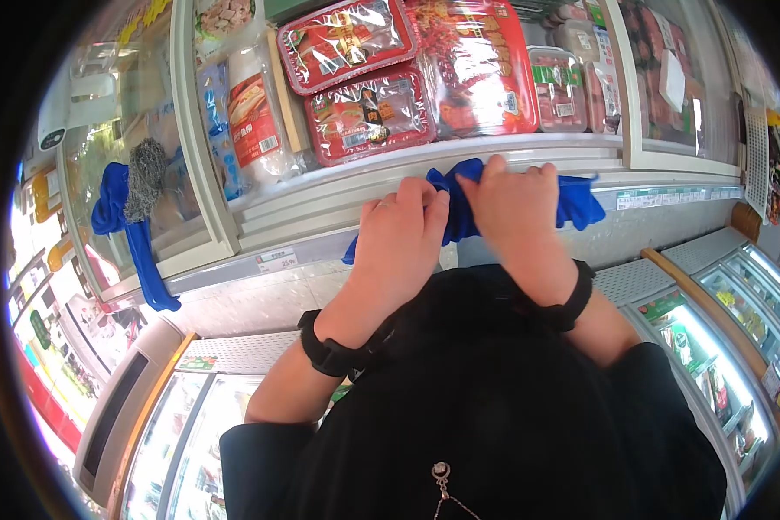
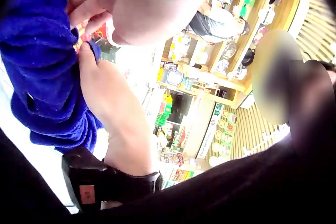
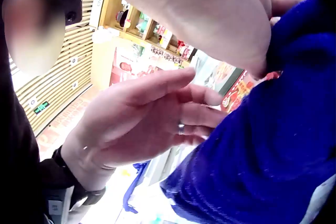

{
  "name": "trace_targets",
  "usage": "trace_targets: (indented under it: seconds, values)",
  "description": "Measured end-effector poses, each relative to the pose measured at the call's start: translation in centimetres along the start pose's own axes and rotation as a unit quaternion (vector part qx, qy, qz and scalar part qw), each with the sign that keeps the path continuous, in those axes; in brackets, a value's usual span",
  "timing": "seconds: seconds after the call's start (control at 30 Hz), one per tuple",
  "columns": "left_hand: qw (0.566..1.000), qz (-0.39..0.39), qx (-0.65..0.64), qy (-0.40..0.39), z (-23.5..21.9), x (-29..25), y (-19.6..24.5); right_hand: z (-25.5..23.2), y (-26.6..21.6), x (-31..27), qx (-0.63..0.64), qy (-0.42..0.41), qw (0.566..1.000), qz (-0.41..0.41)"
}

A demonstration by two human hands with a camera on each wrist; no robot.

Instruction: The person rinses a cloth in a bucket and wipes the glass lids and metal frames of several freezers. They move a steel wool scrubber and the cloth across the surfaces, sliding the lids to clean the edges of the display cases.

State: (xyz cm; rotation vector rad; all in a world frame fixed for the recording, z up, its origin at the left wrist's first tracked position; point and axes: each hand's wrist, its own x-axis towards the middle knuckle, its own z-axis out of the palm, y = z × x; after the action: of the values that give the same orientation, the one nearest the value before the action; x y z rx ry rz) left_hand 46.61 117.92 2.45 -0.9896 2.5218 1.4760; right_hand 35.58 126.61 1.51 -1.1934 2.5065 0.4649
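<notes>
Both hands hold a blue cloth (image 1: 468, 204) bunched between them on the white rim of a freezer (image 1: 338, 195). The left hand (image 1: 399, 243) lies with fingers gently curved over the cloth's left part, thumb pinching the fabric from beneath; the right hand (image 1: 516, 204) has its fingertips curled into the cloth's top edge. From the grip, one corner hangs down to the left and a longer tail trails off to the right along the rim. Beyond the fingers, sealed trays of meat (image 1: 368, 117) lie inside the freezer. The cloth looks plush and fuzzy, a deep even blue, gathered into soft folds. It is probably light and limp, not slippery or fragile; gripping a gathered fold or an edge should hold well.
</notes>
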Motion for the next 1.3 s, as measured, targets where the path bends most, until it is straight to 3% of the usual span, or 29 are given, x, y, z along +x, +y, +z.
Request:
trace_targets:
  seconds: [0.03,0.17,0.23,0.4,0.5,0.6,0.67,0.73,0.8,0.83,0.87,0.9,0.93,1.0,1.07,1.1,1.13,1.17,1.2,1.27,1.3]
  values:
    - [0.997,-0.05,-0.043,-0.035,-0.2,0.1,0.1,0.0,-0.6,-0.1,0.014,-0.01,1.0,-0.023]
    - [0.992,-0.066,-0.1,-0.038,-0.3,0.2,-0.3,-1.3,-2.1,-0.3,0.076,-0.013,0.995,-0.063]
    - [0.983,-0.116,-0.133,-0.045,-0.3,0.2,-0.4,-1.7,-2.1,-0.4,0.1,-0.013,0.992,-0.073]
    - [0.974,-0.106,-0.201,-0.019,0.0,0.1,-2.9,-1.4,-2.4,0.5,0.218,-0.004,0.973,-0.079]
    - [0.972,-0.089,-0.216,0.028,-1.1,-0.9,-4.5,1.1,-3.1,1.0,0.466,0.067,0.875,-0.113]
    - [0.968,-0.06,-0.205,0.127,-3.0,-4.5,-5.3,1.1,-5.5,0.8,0.614,0.014,0.769,-0.176]
    - [0.967,-0.059,-0.155,0.196,-3.8,-8.3,-6.2,0.6,-7.7,0.2,0.656,-0.072,0.709,-0.247]
    - [0.915,-0.071,-0.249,0.311,-3.2,-12.2,-5.8,0.8,-10.8,-1.4,0.669,-0.099,0.643,-0.358]
    - [0.879,-0.058,-0.247,0.403,-3.2,-16.4,-5.6,-0.4,-12.4,-3.2,0.701,-0.269,0.518,-0.41]
    - [0.892,-0.066,-0.174,0.412,-3.3,-18.1,-5.7,-0.3,-13.1,-3.4,0.727,-0.37,0.445,-0.369]
    - [0.899,-0.078,-0.101,0.42,-3.6,-19.5,-6.0,0.9,-14.5,-3.1,0.695,-0.35,0.482,-0.403]
    - [0.902,-0.24,-0.02,0.358,-4.0,-20.5,-7.6,1.3,-14.8,-3.8,0.6,-0.279,0.611,-0.434]
    - [0.891,-0.338,-0.125,0.276,-4.6,-21.1,-8.9,1.4,-15.3,-4.6,0.488,-0.192,0.719,-0.456]
    - [0.899,-0.256,-0.045,0.352,-5.1,-23.7,-10.3,0.4,-15.1,-5.5,0.512,-0.242,0.607,-0.558]
    - [0.871,-0.247,-0.035,0.423,-5.9,-23.0,-8.3,1.8,-14.8,-4.1,0.495,-0.183,0.691,-0.494]
    - [0.903,-0.312,-0.018,0.295,-6.2,-24.2,-9.8,2.2,-15.2,-3.6,0.404,-0.166,0.755,-0.489]
    - [0.916,-0.368,0.0,0.16,-6.9,-24.8,-10.8,1.2,-15.1,-3.6,0.4,-0.166,0.749,-0.501]
    - [0.905,-0.412,0.038,0.096,-7.2,-25.4,-11.2,0.3,-14.5,-3.8,0.437,-0.165,0.711,-0.525]
    - [0.906,-0.412,0.035,0.091,-7.4,-25.3,-10.9,-0.5,-13.5,-3.9,0.473,-0.164,0.675,-0.542]
    - [0.913,-0.346,-0.162,0.141,-8.5,-24.5,-9.7,-0.5,-11.6,-3.3,0.464,-0.193,0.7,-0.508]
    - [0.939,-0.293,-0.15,0.102,-9.4,-23.7,-8.1,-0.2,-10.6,-2.9,0.465,-0.207,0.708,-0.489]
